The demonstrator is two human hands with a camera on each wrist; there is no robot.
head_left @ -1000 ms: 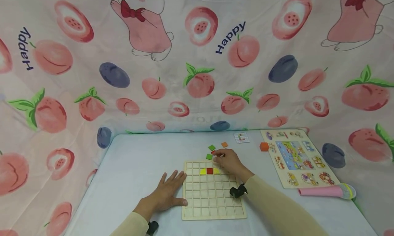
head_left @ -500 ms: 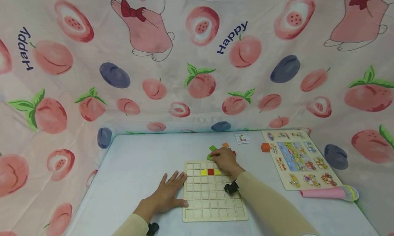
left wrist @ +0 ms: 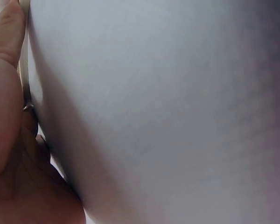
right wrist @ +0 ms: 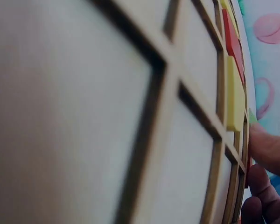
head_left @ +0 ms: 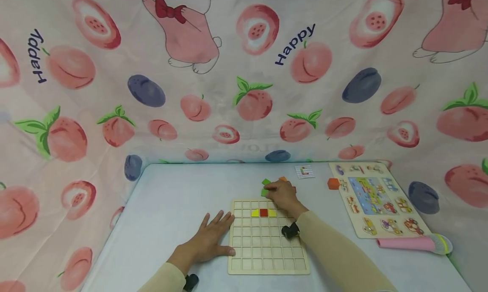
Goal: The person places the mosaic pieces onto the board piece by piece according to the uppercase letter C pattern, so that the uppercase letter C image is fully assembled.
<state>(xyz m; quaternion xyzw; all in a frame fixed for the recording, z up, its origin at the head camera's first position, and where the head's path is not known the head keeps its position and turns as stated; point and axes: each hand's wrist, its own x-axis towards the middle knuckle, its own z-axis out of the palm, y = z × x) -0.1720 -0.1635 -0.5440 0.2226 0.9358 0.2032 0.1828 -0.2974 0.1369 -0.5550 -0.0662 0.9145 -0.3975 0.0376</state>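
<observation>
A pale wooden grid board [head_left: 269, 241] lies on the table. Two yellow tiles [head_left: 255, 213] flank a red tile [head_left: 264, 213] in one of its upper rows. My left hand [head_left: 207, 239] lies spread at the board's left side, thumb and fingertips at its edge. Beyond the far edge, my right hand [head_left: 284, 194] reaches over loose tiles with bent fingers. Its fingertips are at two green tiles, a farther one [head_left: 266, 182] and a nearer one [head_left: 264, 192]; whether they pinch one is hidden. An orange tile [head_left: 282, 179] and another red tile [head_left: 294, 189] show beside that hand.
A small card with a coloured pattern [head_left: 304, 172] lies at the back. To the right are an orange-red block [head_left: 333, 184], a wooden picture puzzle board [head_left: 375, 213] and a pink toy microphone [head_left: 409, 243]. A fruit-print cloth [head_left: 225, 93] hangs behind the table.
A second ago my right fingertips held a red tile; now they are at the green tiles, and a red tile shows on the hand's right side. My left hand stays in place.
</observation>
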